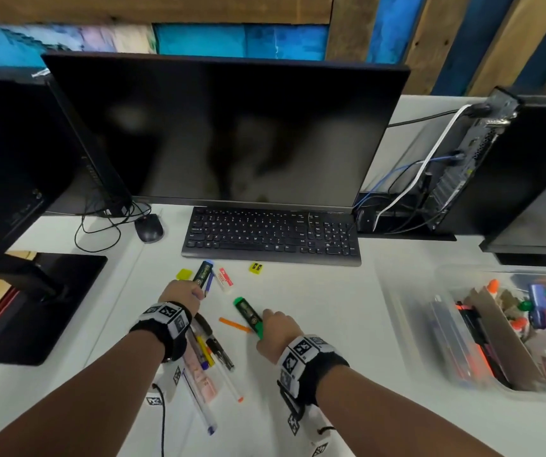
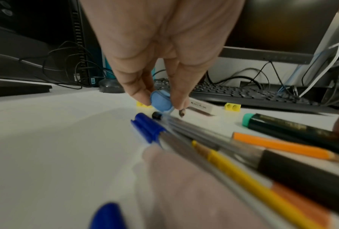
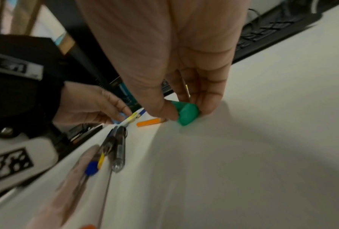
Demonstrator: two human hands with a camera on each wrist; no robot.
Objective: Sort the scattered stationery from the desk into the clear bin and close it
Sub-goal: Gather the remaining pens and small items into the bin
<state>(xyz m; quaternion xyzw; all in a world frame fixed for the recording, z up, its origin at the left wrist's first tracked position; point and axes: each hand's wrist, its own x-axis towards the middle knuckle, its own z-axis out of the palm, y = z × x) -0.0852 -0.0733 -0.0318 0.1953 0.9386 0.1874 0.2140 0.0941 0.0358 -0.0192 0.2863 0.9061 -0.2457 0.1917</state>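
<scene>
Right hand [image 3: 164, 65] pinches the green highlighter [image 3: 187, 113] on the desk [image 3: 243, 155].

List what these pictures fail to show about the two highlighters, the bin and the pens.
- Blue-capped highlighter: lower end hidden under the left hand in the head view.
- Green highlighter: body hidden by the right hand in the right wrist view; only one end shows.
- Clear bin: cut off by the right edge; no lid visible.
- Pens: blurred in the left wrist view.

A black keyboard [image 1: 271, 235] lies before a dark monitor [image 1: 225, 127], a mouse [image 1: 149, 227] left of it.
</scene>
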